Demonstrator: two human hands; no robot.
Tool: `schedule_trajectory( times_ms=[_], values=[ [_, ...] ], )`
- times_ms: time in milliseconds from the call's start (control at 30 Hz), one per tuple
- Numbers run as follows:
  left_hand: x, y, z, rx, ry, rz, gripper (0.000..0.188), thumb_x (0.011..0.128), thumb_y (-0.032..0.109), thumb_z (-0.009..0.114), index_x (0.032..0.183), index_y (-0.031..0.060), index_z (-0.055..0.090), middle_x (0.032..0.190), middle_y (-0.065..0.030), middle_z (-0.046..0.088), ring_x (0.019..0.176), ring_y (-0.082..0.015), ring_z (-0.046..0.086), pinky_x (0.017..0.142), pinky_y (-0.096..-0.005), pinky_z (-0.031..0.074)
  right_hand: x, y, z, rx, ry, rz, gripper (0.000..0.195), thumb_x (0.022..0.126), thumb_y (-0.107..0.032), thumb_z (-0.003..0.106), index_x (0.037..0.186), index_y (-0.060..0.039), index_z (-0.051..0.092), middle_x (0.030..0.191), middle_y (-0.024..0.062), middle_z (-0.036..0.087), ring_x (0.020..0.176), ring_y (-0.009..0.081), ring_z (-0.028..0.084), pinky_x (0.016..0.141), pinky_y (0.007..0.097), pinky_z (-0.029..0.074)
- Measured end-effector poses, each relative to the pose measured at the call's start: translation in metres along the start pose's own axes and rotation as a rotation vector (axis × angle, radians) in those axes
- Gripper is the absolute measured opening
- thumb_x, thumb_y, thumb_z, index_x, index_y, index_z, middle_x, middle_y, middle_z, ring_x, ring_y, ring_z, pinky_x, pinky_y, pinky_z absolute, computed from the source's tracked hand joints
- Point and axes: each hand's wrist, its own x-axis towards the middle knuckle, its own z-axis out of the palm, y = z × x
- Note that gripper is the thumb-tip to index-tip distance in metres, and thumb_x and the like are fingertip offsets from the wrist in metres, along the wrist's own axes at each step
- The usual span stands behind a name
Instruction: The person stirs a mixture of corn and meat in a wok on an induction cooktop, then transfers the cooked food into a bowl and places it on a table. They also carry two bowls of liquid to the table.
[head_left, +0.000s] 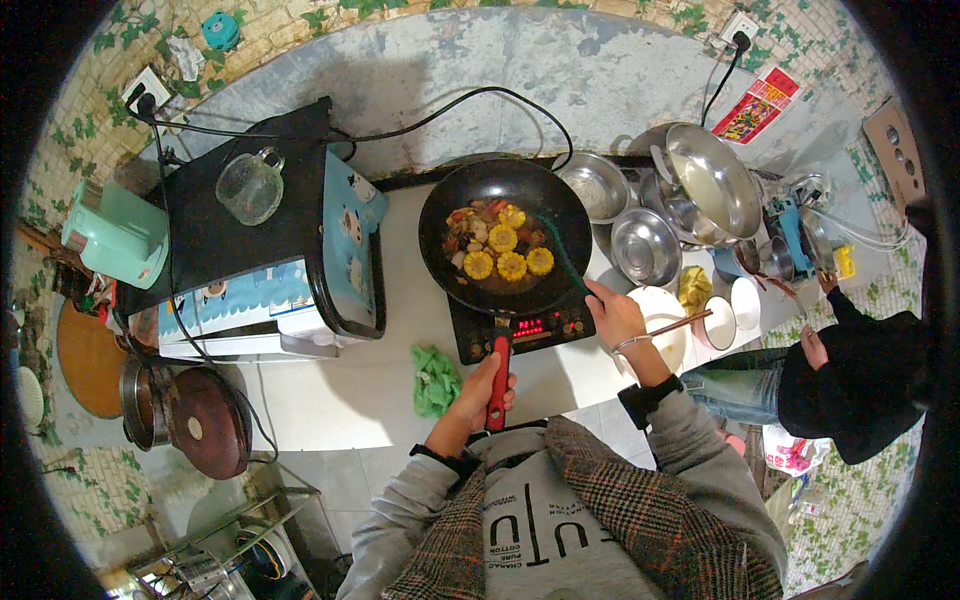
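My left hand grips the red handle of a black wok. The wok sits on a black induction cooktop with a lit red display. Inside it, round slices of corn cob and other cooked pieces lie in a brownish liquid. My right hand is closed around the dark green handle of a cooking utensil, which reaches into the right side of the wok. Its working end is hard to make out among the food.
Steel bowls, a large steel basin, a white plate and a cup with chopsticks stand right. Another person works beyond them. A green cloth lies left of the wok handle. Further left is a covered appliance bearing a glass jug.
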Motion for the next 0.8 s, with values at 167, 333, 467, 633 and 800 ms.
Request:
schedule_trajectory(
  times_ms=[167,333,467,633,800],
  values=[
    [-0.003,0.003,0.004,-0.021,-0.008,0.005,0.031,0.095,0.044,0.044,0.112,0.0183,0.042,0.077,-0.0037,0.05,0.056,-0.0144,0.047,0.05,-0.0295,0.042,0.01,0.013,0.013,0.138,0.135,-0.073,0.034,0.09,-0.029,0.051,0.122,-0.0174,0.055,0.081,0.022,0.064,0.071,0.0407,0.061,0.063,0.0505,0.048],
    [-0.008,0.007,0.007,0.014,0.025,0.007,0.033,0.095,0.046,0.043,0.114,0.019,0.041,0.075,-0.0028,0.048,0.055,-0.0137,0.046,0.049,-0.0292,0.041,0.034,-0.006,0.002,0.082,0.071,0.092,0.036,0.09,-0.03,0.051,0.123,-0.0179,0.055,0.083,0.0188,0.065,0.074,0.0397,0.061,0.064,0.0511,0.048],
    [-0.007,0.004,0.006,0.034,0.029,0.011,0.034,0.095,0.048,0.042,0.113,0.0191,0.038,0.074,-0.002,0.048,0.054,-0.013,0.046,0.048,-0.0286,0.041,0.061,-0.024,0.01,0.007,0.058,-0.065,0.035,0.089,-0.03,0.052,0.122,-0.0213,0.055,0.083,0.0173,0.066,0.076,0.0381,0.062,0.065,0.0495,0.049],
    [-0.003,0.001,0.0,0.018,-0.02,0.023,0.033,0.095,0.047,0.042,0.112,0.0187,0.036,0.075,-0.0018,0.048,0.053,-0.0125,0.045,0.048,-0.0283,0.041,0.074,-0.054,0.013,-0.092,-0.047,-0.227,0.031,0.087,-0.028,0.054,0.117,-0.0217,0.058,0.081,0.0154,0.066,0.076,0.036,0.063,0.066,0.0479,0.051],
    [0.0,0.0,-0.003,-0.001,-0.015,0.021,0.037,0.095,0.047,0.043,0.117,0.0177,0.039,0.076,-0.002,0.048,0.054,-0.0125,0.045,0.048,-0.0281,0.041,0.056,-0.045,-0.014,-0.277,-0.092,-0.352,0.031,0.087,-0.026,0.054,0.118,-0.0212,0.056,0.082,0.0133,0.063,0.075,0.033,0.063,0.061,0.0458,0.051]
  ],
)
